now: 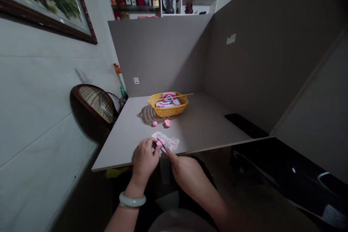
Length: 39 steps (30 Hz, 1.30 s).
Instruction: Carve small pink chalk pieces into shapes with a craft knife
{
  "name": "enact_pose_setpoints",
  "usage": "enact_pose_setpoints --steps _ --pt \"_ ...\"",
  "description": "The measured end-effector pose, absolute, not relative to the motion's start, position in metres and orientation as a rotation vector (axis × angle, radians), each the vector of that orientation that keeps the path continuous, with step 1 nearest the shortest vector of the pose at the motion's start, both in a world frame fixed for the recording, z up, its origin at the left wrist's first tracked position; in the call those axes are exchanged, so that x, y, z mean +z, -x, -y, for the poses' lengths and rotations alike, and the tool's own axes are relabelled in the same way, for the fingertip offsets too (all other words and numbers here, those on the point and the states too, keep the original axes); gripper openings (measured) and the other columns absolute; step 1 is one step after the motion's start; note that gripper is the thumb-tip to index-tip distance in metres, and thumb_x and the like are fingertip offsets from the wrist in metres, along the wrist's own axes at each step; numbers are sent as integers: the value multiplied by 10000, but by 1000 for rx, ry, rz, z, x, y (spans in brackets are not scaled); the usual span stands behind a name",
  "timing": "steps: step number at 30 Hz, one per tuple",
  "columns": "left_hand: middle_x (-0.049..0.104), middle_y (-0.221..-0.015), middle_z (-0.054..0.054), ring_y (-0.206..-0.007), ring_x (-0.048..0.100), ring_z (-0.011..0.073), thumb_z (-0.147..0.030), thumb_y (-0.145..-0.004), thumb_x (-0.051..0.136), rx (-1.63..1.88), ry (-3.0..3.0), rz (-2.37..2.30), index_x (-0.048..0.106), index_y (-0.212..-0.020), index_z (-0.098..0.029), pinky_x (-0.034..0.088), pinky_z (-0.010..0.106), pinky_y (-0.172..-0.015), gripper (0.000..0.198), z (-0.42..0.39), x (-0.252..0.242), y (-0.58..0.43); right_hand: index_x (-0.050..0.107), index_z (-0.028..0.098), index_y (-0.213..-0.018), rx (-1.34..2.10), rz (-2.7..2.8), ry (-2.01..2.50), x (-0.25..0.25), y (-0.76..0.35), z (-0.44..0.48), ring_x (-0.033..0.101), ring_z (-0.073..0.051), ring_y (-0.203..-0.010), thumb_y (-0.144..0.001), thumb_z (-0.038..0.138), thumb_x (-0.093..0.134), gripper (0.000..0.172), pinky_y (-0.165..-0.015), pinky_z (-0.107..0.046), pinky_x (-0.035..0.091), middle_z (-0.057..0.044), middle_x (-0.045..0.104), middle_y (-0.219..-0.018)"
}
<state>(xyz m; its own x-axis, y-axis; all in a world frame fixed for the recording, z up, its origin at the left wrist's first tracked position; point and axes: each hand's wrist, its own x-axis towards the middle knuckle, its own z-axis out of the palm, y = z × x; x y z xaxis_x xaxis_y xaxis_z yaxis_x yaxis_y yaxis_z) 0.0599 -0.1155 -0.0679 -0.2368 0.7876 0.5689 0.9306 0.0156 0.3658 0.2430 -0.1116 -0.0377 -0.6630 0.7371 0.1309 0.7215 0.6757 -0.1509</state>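
Note:
My left hand [145,152] is closed, with its thumb and fingers pinching a small pink lump [161,142] near the table's front edge. A thin, dark, stick-like tool [160,142] slants across the lump. Its lower end is gripped by my right hand [178,162], whose forefinger stretches along it. What kind of tool it is I cannot make out. Beneath and beside the lump lies a crumpled, see-through plastic wrapper [173,143] with pink marks. Farther back sit a small pink ball [154,123] and a larger pink lump [168,123] with a folded-looking surface.
A yellow plastic basket [170,111] holding printed boxes stands behind the pink lumps, with a thin stick [178,96] across its top. Grey panels [163,54] close off the table's back and right. A dark flat object [246,125] lies at the right. Left stands a dark-rimmed round item [94,105].

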Motion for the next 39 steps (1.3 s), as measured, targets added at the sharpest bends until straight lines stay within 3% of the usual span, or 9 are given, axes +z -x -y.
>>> enact_pose_setpoints --steps 17,24,39 --pt "714 -984 67 -966 652 252 -244 -950 625 -997 1783 2082 624 -970 -209 518 376 -847 40 118 -67 -61 412 191 -1585 116 2718 1179 -34 -234 99 771 -239 -787 -980 94 400 613 -559 -263 405 -105 807 -930" --pt "717 -1069 90 -1034 650 267 -236 -942 626 -981 1725 2081 621 -1051 -199 512 408 -912 115 116 -71 -67 445 145 -1563 127 2722 1182 -34 -233 101 767 -232 -761 -966 69 395 603 -562 -269 402 -122 804 -912" --pt "703 -991 74 -982 645 264 -241 -946 619 -963 1766 2101 599 -969 -209 506 383 -851 44 118 -65 -64 429 175 -1574 120 2690 1147 -33 -234 99 760 -228 -738 -939 71 396 644 -538 -272 389 -104 803 -887"
